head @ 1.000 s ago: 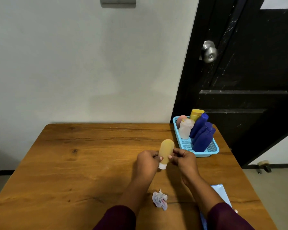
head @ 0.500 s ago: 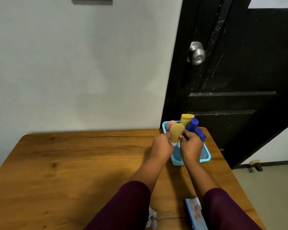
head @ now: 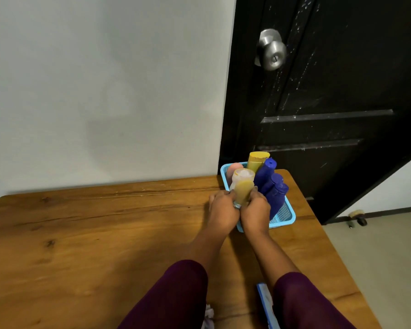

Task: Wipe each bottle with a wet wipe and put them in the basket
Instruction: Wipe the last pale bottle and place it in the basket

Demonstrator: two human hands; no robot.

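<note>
Two hands close on one amber bottle (head: 244,191), held over the near left part of a light blue basket (head: 290,216). The left hand (head: 222,211) and the right hand (head: 256,213) flank it, their fingers curled round its lower half. The bottle's long axis stands close to upright, leaning slightly to the right. Its rounded, domed end points up and its pale cap points down, half hidden between the hands. Whether the cap touches the basket floor cannot be told. The body is smooth, translucent plastic, oval in outline. The basket is rectangular, of moulded plastic with fine mesh floor and walls, and sits at the far right corner of a wooden table (head: 93,233) with glossy, knotted grain. Inside it, just behind the held bottle, stands a frosted bottle (head: 243,174), with a pink bottle (head: 234,167) to its left. A yellow bottle (head: 256,160) with a flat top rises at the back, and dark blue bottles (head: 277,197) lean beside it on the right, necks up. Dark maroon sleeves (head: 176,293) cover both forearms. A blue wipe pack (head: 266,302) lies just left of the right sleeve, and a crumpled wipe (head: 209,314) shows at the bottom edge, partly hidden. Behind the table are a pale matt wall (head: 105,79) and a black panelled door (head: 330,103) with a round brushed-metal knob (head: 272,52).
</note>
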